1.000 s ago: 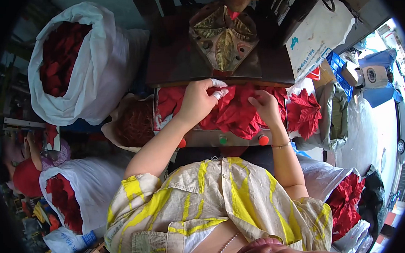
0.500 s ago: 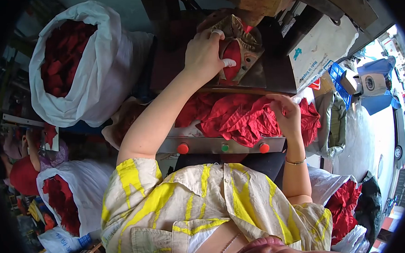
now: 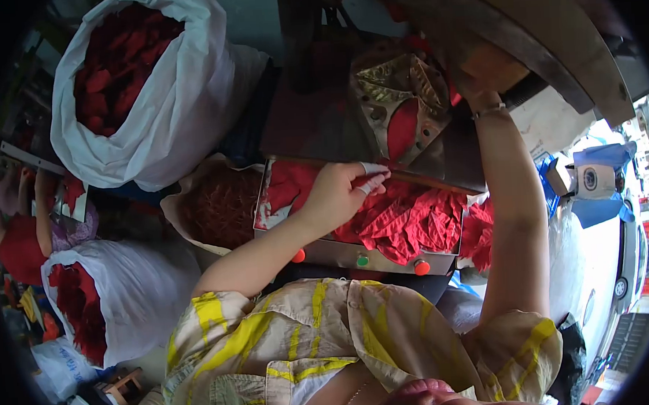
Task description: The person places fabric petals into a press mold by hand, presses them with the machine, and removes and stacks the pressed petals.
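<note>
My left hand [image 3: 337, 194], with white tape on its fingers, pinches at the front edge of the dark press table [image 3: 277, 135], just above crumpled red fabric pieces [image 3: 413, 216] in a metal tray. Red shows at the fingertips, but I cannot make out what they hold. A brass-coloured metal die [image 3: 382, 111] lies on the table beyond this hand, a red fabric leaf shape [image 3: 403, 129] in its opening. My right hand [image 3: 480, 95] reaches up beside the curved machine arm [image 3: 535, 26]; its fingers are in shadow and hidden.
A large white sack [image 3: 180, 100] of red pieces stands at the left, a smaller sack [image 3: 139, 300] below it. Red and green buttons [image 3: 363, 260] line the tray front. Another person's arm [image 3: 43, 217] is at far left. A parked car [image 3: 625, 260] shows outside.
My left hand has left the die and come down to the tray edge. The right hand has risen from the red fabric to the machine arm. The view has shifted.
</note>
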`<action>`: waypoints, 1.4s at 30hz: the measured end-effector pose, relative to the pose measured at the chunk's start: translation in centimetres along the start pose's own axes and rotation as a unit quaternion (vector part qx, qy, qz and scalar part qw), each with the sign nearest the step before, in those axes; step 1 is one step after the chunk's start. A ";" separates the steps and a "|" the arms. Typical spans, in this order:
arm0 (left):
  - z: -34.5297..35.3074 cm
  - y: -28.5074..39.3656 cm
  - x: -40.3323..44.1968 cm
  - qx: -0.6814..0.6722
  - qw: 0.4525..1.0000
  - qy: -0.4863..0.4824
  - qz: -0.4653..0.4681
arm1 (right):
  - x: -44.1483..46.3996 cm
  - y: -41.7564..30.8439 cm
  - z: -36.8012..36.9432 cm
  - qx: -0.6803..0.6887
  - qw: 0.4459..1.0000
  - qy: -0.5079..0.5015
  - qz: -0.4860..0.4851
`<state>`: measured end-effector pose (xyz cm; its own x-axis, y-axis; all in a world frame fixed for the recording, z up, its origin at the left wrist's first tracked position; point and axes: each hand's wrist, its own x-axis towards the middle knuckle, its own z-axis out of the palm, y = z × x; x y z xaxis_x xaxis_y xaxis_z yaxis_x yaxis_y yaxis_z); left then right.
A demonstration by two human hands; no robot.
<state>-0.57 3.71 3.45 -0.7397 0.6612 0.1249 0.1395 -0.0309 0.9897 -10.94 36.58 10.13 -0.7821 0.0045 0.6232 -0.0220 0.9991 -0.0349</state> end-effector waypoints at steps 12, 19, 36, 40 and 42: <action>-0.8 1.2 1.7 -0.187 0.975 0.042 -0.113 | 0.9 -8.2 -4.8 0.315 0.916 -0.220 0.111; -0.8 -0.1 1.0 -0.184 0.982 -0.052 -0.007 | -5.8 -13.3 -8.9 0.209 0.963 -0.170 0.027; 0.4 -5.5 -5.9 -0.007 0.996 0.002 -0.094 | -4.5 -15.7 -8.1 0.134 0.975 -0.168 0.051; 0.1 -2.5 -6.7 0.000 0.989 -0.052 -0.141 | -13.7 -18.7 -9.5 0.290 0.882 -0.370 -0.024; -0.3 -3.7 -7.2 0.108 0.987 -0.086 -0.089 | -15.4 -18.0 -9.2 0.290 0.874 -0.389 -0.024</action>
<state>4.00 -1.19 -1.08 -0.6452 0.7598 -0.0808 0.1681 0.2443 0.9550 7.19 18.87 8.36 -0.9535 -0.2912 -0.0775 -0.2015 0.8073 -0.5546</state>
